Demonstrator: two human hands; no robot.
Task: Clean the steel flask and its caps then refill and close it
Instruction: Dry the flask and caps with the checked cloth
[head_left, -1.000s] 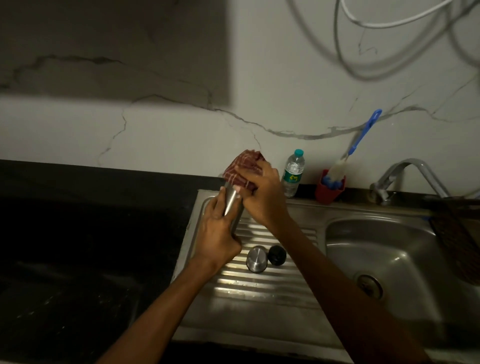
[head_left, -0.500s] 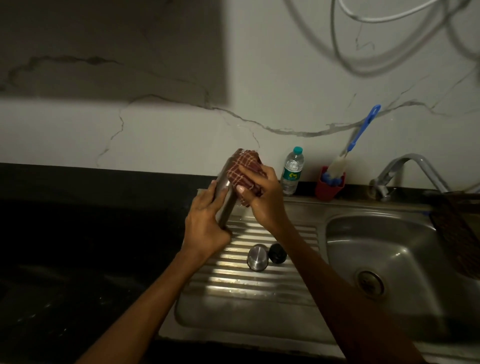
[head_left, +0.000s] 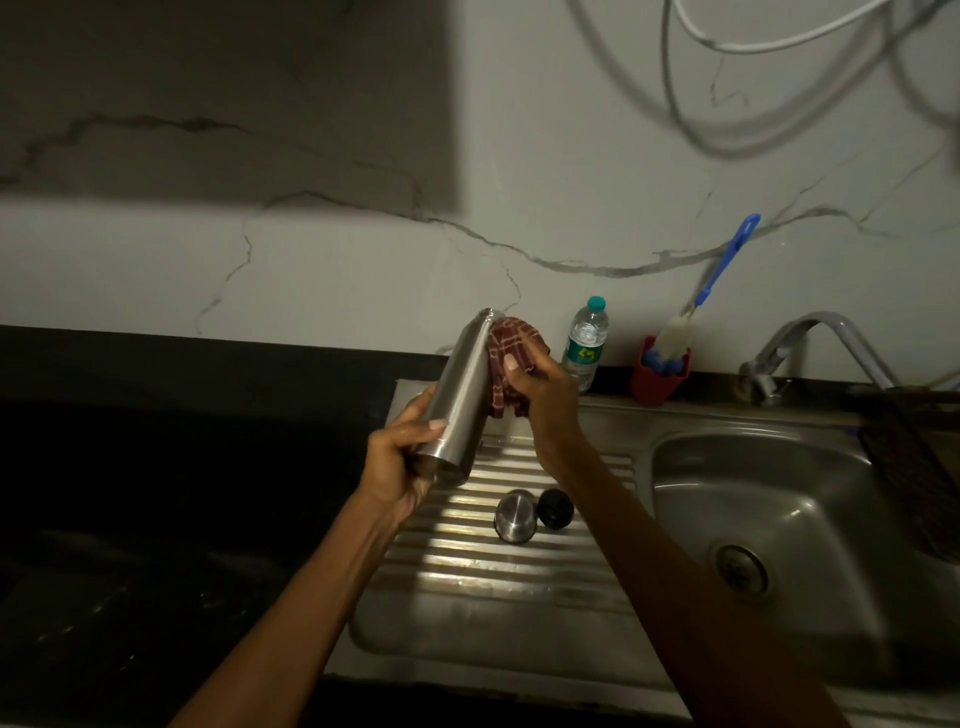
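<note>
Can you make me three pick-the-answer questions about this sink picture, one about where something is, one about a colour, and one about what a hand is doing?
1. Where are the two caps?
A. in the sink bowl
B. on the ridged draining board
C. on the black counter

2. What colour is the brush handle?
A. blue
B. yellow
C. green

3. What is the left hand doing?
A. resting flat
B. turning the tap
C. gripping the flask

Answers:
1. B: the steel cap and black cap sit side by side on the draining board.
2. A: the brush in the red cup has a blue handle.
3. C: the left hand wraps the tilted steel flask near its base, while the right hand presses a checked cloth on it.
</note>
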